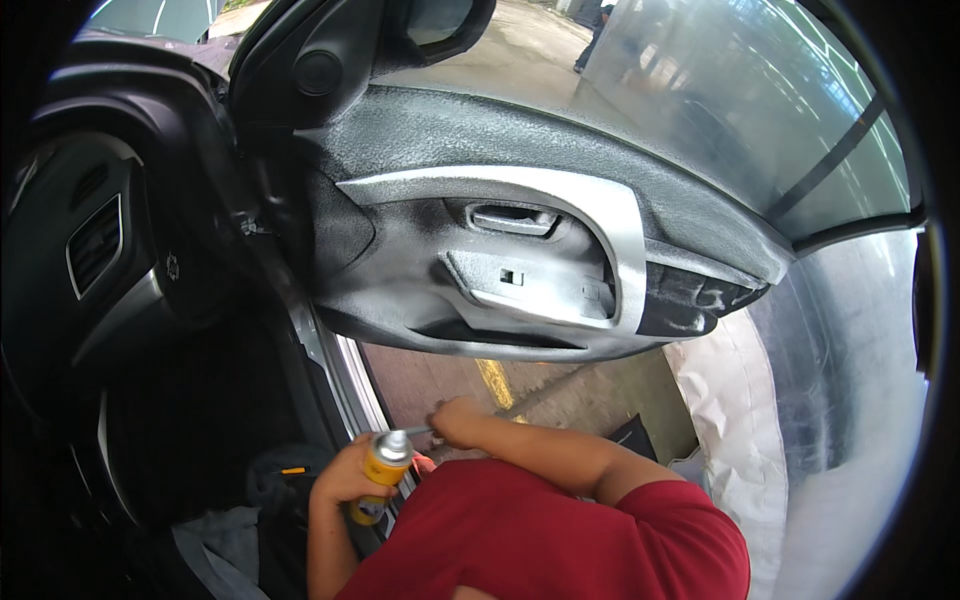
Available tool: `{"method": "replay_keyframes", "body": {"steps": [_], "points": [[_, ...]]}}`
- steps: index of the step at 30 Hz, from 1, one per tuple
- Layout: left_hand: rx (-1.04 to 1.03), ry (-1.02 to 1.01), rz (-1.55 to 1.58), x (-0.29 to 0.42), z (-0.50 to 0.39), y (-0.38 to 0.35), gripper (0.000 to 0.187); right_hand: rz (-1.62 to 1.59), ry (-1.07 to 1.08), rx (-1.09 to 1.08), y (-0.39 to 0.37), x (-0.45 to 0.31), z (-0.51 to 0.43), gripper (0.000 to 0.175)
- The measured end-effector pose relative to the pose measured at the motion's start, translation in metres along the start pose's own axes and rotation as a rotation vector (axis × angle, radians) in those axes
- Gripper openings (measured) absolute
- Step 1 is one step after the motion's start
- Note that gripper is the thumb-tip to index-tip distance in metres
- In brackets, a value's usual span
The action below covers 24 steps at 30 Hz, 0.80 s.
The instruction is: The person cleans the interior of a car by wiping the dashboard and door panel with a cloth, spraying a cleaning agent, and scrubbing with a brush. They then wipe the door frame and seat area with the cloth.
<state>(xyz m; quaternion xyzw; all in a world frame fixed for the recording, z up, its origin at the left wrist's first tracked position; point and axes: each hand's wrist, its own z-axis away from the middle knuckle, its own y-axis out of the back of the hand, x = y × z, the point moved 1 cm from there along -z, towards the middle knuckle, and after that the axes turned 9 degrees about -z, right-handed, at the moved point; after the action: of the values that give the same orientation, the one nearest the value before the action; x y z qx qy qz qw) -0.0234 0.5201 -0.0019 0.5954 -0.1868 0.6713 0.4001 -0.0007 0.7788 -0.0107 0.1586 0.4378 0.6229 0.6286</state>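
My left hand (346, 476) is wrapped around a yellow aerosol can (384, 474) with a silver top, held upright by the door sill. My right hand (459, 421) is curled into a fist just right of the can. A thin grey object (418, 430) runs from the fist towards the can's top; its kind cannot be made out. Beyond both hands stands the open car door's inner panel (525, 262), dark plastic coated with whitish foam. The foam lies thickest on the curved armrest trim (634, 225), around the inner door handle (514, 219) and on the switch panel (540, 289).
The door window (720, 112) and side mirror (442, 30) rise above the panel. On the left are the dashboard air vent (95, 244) and a dark footwell. A whitish cover (731, 382) hangs at the right. A person (595, 37) stands outside beyond the glass.
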Motion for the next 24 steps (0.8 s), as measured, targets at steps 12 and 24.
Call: {"method": "replay_keyframes", "body": {"steps": [12,24], "points": [[1.335,0.418,-0.219,-0.170,0.010,0.130,0.076,-0.847,-0.662,0.479,-0.141,0.153,0.171,0.022],[1.453,0.500,-0.070,-0.257,0.038,0.188,0.077,-1.046,-0.737,0.517,-0.184,0.181,0.224,0.014]]}}
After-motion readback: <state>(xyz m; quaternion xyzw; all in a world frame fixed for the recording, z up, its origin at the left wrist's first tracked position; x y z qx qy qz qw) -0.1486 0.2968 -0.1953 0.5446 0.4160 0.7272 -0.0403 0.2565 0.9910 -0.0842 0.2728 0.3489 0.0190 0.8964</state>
